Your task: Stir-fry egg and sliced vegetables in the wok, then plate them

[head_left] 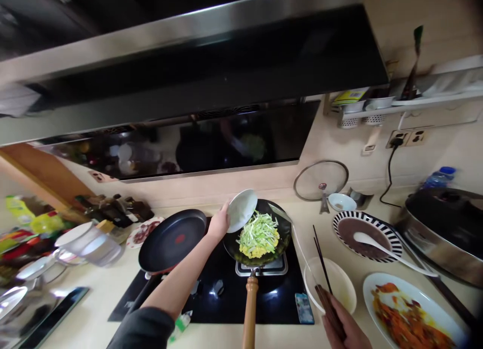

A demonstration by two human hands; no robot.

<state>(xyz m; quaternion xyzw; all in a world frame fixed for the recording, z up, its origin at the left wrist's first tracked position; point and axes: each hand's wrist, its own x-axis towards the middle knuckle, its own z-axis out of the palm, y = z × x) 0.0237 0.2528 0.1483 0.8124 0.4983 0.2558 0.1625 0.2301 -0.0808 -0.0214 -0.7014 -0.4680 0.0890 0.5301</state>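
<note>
My left hand (219,222) grips a white plate (242,208) and holds it tilted over the black wok (282,227). The wok sits on the right burner and holds green vegetable strips (260,229) on yellow scrambled egg (253,250). Its wooden handle (250,311) points toward me. At the bottom right, my right hand (345,328) is closed on dark chopsticks (322,261), whose tips reach up over an empty white bowl (339,284).
A black frying pan (172,240) rests on the left burner. Right of the stove are a striped plate with a white spoon (372,237), a plate of orange food (411,311), a small bowl (341,201), a glass lid (320,180) and a dark pot (445,228). Bottles and jars crowd the left.
</note>
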